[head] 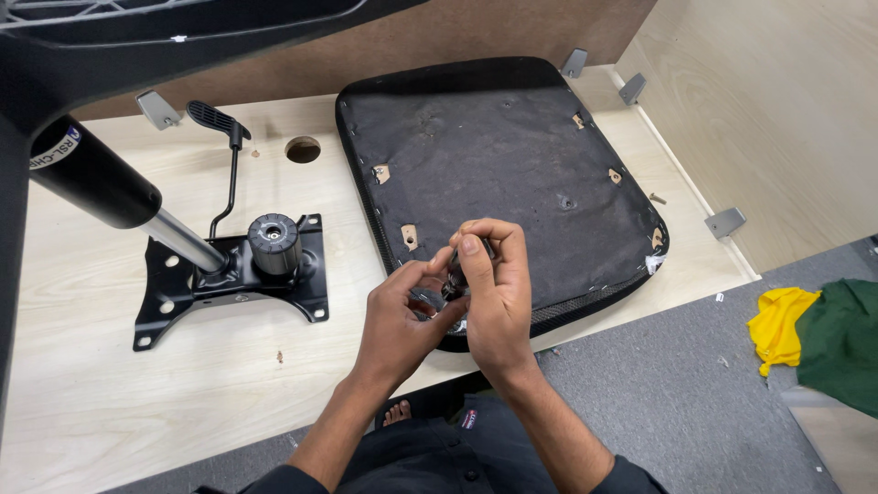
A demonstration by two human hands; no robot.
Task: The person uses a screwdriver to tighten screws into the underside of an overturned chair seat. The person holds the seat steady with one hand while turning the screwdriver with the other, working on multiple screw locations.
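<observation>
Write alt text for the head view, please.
Two bare hands, left hand and right hand, pinch small metal hardware above the near edge of an upturned black seat cushion. A black chair mechanism plate lies to the left on a light wooden board.

— Any labels or packaging in sight?
— One label [57, 146], a white band with a small blue mark, wrapped around the black gas cylinder [91, 174] at the upper left.
— Anything else?
— A small red-and-white patch [468, 419] on the person's dark clothing, bottom centre. No screens, signs or packages.
</observation>
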